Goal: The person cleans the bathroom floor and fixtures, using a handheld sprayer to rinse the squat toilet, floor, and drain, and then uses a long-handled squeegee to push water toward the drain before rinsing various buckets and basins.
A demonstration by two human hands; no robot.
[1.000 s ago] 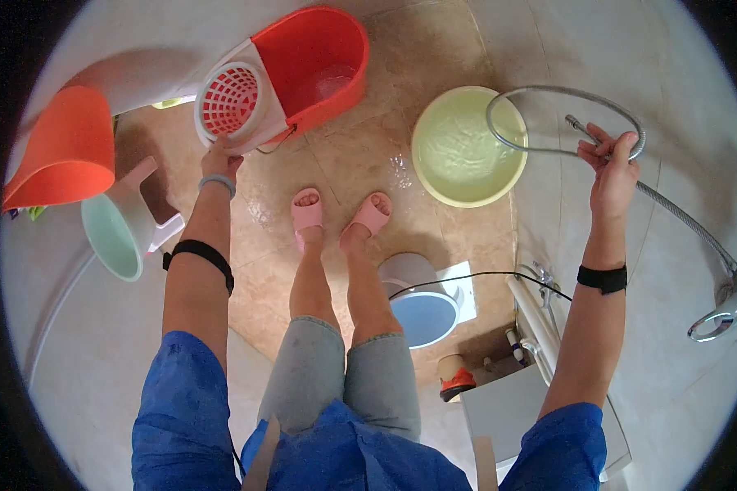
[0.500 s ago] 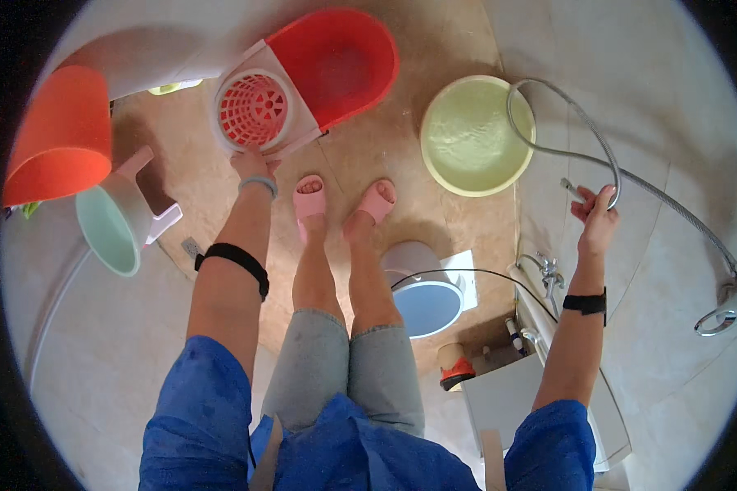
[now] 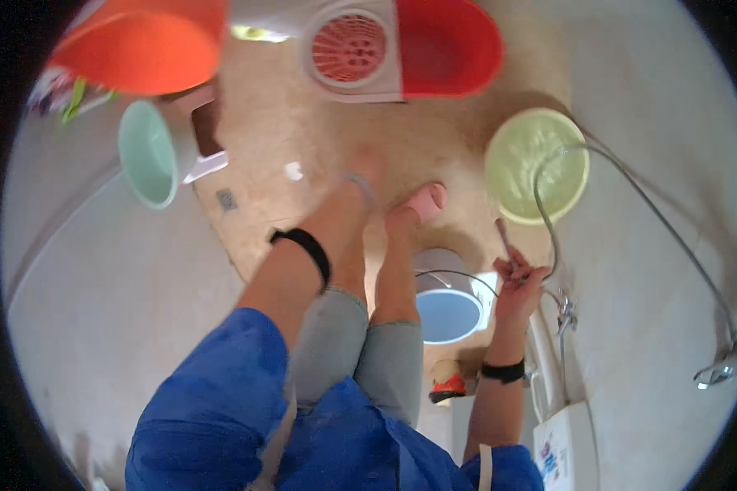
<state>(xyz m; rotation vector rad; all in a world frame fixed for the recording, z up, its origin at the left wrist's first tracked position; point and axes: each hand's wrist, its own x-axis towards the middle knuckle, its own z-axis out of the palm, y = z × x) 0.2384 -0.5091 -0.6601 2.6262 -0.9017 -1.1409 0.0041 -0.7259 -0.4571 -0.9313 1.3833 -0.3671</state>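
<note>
My right hand (image 3: pixel 517 282) is closed around the end of a flexible metal shower hose (image 3: pixel 554 241). The hose's short metal end points up out of the fingers, below the pale yellow-green basin (image 3: pixel 490 164), which holds rippling water. One loop of the hose passes over that basin. My left hand (image 3: pixel 367 164) is smeared by motion in front of my feet, so its fingers cannot be made out. Beyond it stands the red mop bucket (image 3: pixel 454 53) with a white-framed, round red wringer basket (image 3: pixel 349 49); the hand is apart from it.
On the left are an orange bucket (image 3: pixel 139 53), a mint-green basin (image 3: pixel 146 155) and a floor drain (image 3: pixel 226 199). A grey pail (image 3: pixel 449 317) with a blue inside stands near my legs, a black cable crossing it. Wall taps (image 3: pixel 567 315) and a mixer tap (image 3: pixel 719 370) are at right.
My left hand has left the mop bucket's wringer edge and moved right and nearer. My right hand has come left and nearer with the hose end. The whole view has shifted.
</note>
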